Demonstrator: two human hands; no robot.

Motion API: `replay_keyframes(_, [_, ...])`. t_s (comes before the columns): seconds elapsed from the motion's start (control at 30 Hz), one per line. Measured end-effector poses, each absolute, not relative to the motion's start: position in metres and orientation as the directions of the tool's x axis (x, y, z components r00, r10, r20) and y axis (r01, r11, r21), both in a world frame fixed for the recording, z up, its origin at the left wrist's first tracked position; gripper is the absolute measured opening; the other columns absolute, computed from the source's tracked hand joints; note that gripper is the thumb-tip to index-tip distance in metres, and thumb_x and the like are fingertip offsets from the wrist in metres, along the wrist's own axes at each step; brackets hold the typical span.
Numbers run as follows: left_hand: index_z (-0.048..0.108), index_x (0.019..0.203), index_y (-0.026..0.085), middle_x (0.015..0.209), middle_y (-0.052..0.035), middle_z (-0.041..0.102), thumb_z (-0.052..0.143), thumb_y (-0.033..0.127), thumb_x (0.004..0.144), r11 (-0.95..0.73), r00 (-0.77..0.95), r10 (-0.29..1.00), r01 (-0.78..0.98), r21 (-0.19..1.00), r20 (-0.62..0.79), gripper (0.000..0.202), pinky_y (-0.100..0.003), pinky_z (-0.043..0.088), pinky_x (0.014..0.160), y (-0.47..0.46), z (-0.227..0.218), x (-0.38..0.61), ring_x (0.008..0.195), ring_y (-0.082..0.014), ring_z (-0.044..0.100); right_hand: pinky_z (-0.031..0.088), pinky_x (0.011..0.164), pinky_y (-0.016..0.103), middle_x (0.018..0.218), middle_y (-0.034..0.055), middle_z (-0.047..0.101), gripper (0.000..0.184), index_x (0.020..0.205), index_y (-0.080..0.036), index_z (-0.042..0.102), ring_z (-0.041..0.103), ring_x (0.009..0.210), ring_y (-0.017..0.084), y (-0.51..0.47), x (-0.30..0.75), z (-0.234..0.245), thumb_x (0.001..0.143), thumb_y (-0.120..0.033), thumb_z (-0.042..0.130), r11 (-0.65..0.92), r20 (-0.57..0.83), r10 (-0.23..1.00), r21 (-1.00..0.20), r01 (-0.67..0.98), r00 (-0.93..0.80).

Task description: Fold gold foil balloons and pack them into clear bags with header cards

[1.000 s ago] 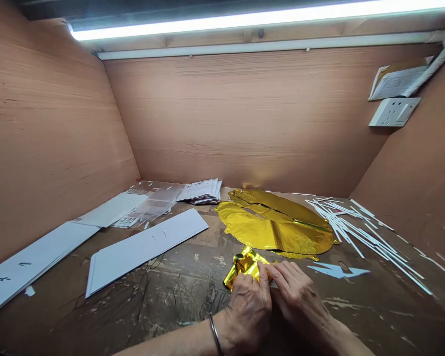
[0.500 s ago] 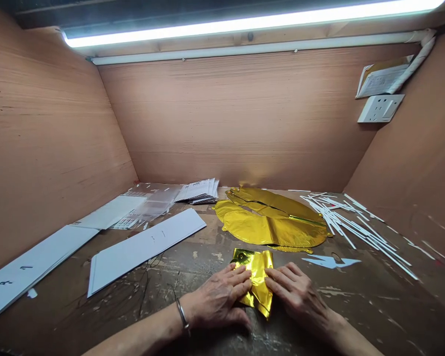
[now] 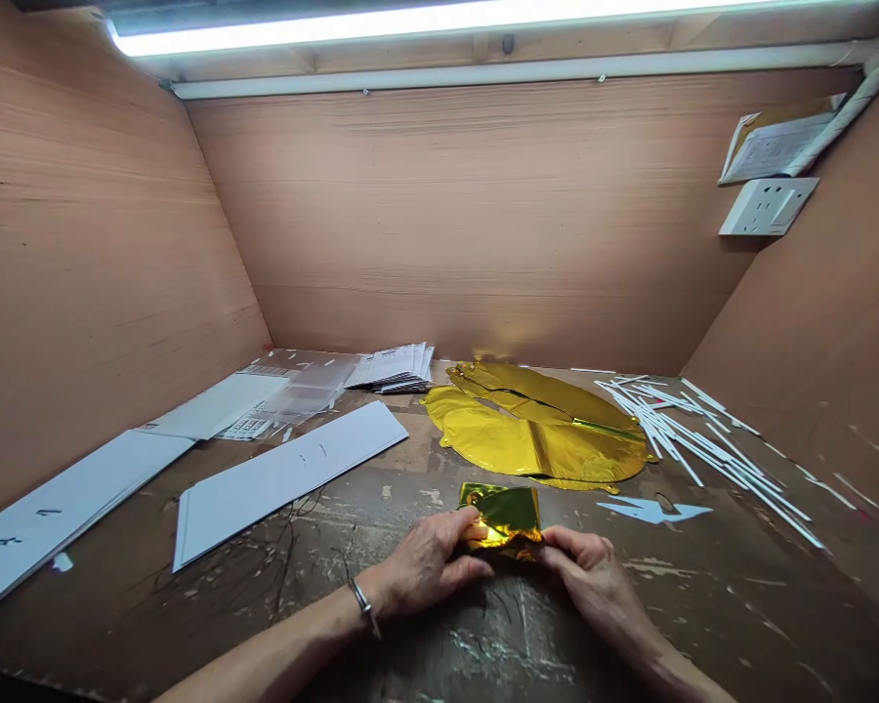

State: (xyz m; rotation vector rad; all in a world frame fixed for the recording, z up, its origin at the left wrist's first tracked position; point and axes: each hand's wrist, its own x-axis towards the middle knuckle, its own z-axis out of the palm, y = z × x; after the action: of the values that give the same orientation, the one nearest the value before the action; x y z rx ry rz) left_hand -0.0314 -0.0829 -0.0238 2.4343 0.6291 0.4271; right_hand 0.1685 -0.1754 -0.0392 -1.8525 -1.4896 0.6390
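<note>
A small folded piece of gold foil [image 3: 503, 513] lies on the worn tabletop in front of me. My left hand [image 3: 429, 563], with a metal bangle at the wrist, pinches its left edge. On the other side my right hand [image 3: 593, 576] grips the right edge with curled fingers. Both hands fold the near part of the foil up off the table. Behind them a stack of flat gold foil balloons [image 3: 538, 430] lies spread out.
White straws [image 3: 692, 439] are scattered at the right. A white paper cut-out [image 3: 651, 510] lies near the foil. Long white cards [image 3: 285, 474] and another card [image 3: 65, 508] lie at left, with leaflets [image 3: 396, 366] and clear bags [image 3: 300, 395] behind. Wooden walls enclose the table.
The foil was crumpled and rolled, then pressed flat under both hands; now its near half is folded up and the hands pinch its edges.
</note>
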Motion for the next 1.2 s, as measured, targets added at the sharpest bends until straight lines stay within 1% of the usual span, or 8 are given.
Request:
replay_keyframes(0.23, [0.057, 0.079, 0.014, 0.063, -0.0009, 0.059, 0.038, 0.024, 0.083, -0.591, 0.619, 0.757, 0.512, 0.624, 0.209, 0.021, -0.021, 0.040, 0.055, -0.091, -0.025, -0.017, 0.057, -0.0124, 0.054, 0.030, 0.037, 0.018, 0.038, -0.0040, 0.052, 0.011, 0.056, -0.018, 0.054, 0.050, 0.037, 0.010, -0.144, 0.174, -0.041, 0.063, -0.026, 0.056, -0.420, -0.294, 0.899, -0.787, 0.452, 0.324])
replay_keyframes(0.47, [0.045, 0.115, 0.009, 0.122, -0.0163, 0.046, 0.037, 0.017, 0.081, -0.957, 0.914, 0.186, 0.252, -0.146, 0.360, 0.036, -0.054, 0.021, 0.096, -0.106, -0.025, -0.014, 0.122, -0.0324, 0.026, 0.019, 0.025, 0.016, 0.030, -0.0052, 0.045, 0.011, 0.050, -0.018, 0.045, 0.045, 0.027, 0.010, -0.127, 0.179, -0.028, 0.054, -0.014, 0.055, -0.544, -0.478, 0.839, -0.749, 0.379, 0.260])
replay_keyframes(0.73, [0.048, 0.104, -0.001, 0.103, -0.0238, 0.054, 0.035, 0.014, 0.078, -0.884, 0.949, 0.209, 0.287, -0.369, 0.237, 0.033, -0.060, 0.021, 0.091, -0.106, -0.025, -0.005, 0.109, -0.0371, 0.040, 0.022, 0.027, 0.017, 0.033, -0.0042, 0.043, 0.013, 0.049, -0.017, 0.045, 0.044, 0.031, 0.010, -0.120, 0.183, -0.021, 0.056, -0.017, 0.056, -0.537, -0.506, 0.839, -0.719, 0.441, 0.198])
replay_keyframes(0.83, [0.050, 0.095, 0.003, 0.091, -0.0190, 0.057, 0.034, 0.011, 0.077, -0.883, 0.947, 0.215, 0.293, -0.366, 0.239, 0.025, -0.058, 0.023, 0.089, -0.103, -0.025, -0.007, 0.099, -0.0330, 0.048, 0.037, 0.038, 0.023, 0.050, 0.0030, 0.057, 0.013, 0.067, -0.015, 0.056, 0.055, 0.046, 0.015, -0.129, 0.181, -0.006, 0.066, -0.028, 0.054, -0.460, -0.393, 0.887, -0.721, 0.518, 0.240])
replay_keyframes(0.9, [0.050, 0.092, 0.006, 0.086, -0.0157, 0.058, 0.035, 0.010, 0.076, -0.887, 0.941, 0.220, 0.303, -0.349, 0.258, 0.022, -0.056, 0.025, 0.089, -0.101, -0.023, -0.009, 0.092, -0.0301, 0.051, 0.045, 0.060, 0.031, 0.081, 0.0102, 0.064, 0.029, 0.090, -0.014, 0.058, 0.059, 0.073, 0.021, -0.141, 0.179, 0.004, 0.072, -0.036, 0.052, -0.190, -0.072, 0.978, -0.682, 0.706, 0.194])
replay_keyframes(0.97, [0.049, 0.087, 0.008, 0.080, -0.0122, 0.057, 0.035, 0.010, 0.076, -0.895, 0.936, 0.215, 0.303, -0.326, 0.280, 0.018, -0.054, 0.028, 0.088, -0.098, -0.019, -0.010, 0.085, -0.0270, 0.053, 0.041, 0.079, 0.039, 0.106, 0.0119, 0.058, 0.039, 0.107, -0.017, 0.053, 0.052, 0.096, 0.025, -0.154, 0.176, 0.008, 0.073, -0.036, 0.053, 0.219, 0.344, 0.935, -0.382, 0.898, -0.082])
replay_keyframes(1.07, [0.047, 0.080, 0.012, 0.072, -0.0069, 0.057, 0.037, 0.013, 0.076, -0.922, 0.935, 0.200, 0.281, -0.267, 0.293, 0.011, -0.051, 0.031, 0.086, -0.093, -0.011, -0.013, 0.072, -0.0215, 0.054, 0.039, 0.082, 0.040, 0.101, 0.0095, 0.062, 0.029, 0.106, -0.017, 0.055, 0.053, 0.094, 0.024, -0.164, 0.176, -0.002, 0.078, -0.020, 0.045, 0.516, 0.600, 0.630, 0.151, 0.843, -0.493])
replay_keyframes(1.2, [0.046, 0.075, 0.013, 0.064, -0.0034, 0.056, 0.043, 0.019, 0.073, -0.948, 0.948, 0.224, 0.266, -0.175, 0.227, 0.007, -0.040, 0.041, 0.070, -0.085, 0.007, -0.025, 0.058, -0.0168, 0.053, 0.044, 0.070, 0.032, 0.076, 0.0062, 0.065, 0.029, 0.090, -0.018, 0.059, 0.059, 0.074, 0.019, -0.158, 0.175, -0.014, 0.079, -0.008, 0.035, 0.545, 0.681, 0.560, 0.127, 0.829, -0.472])
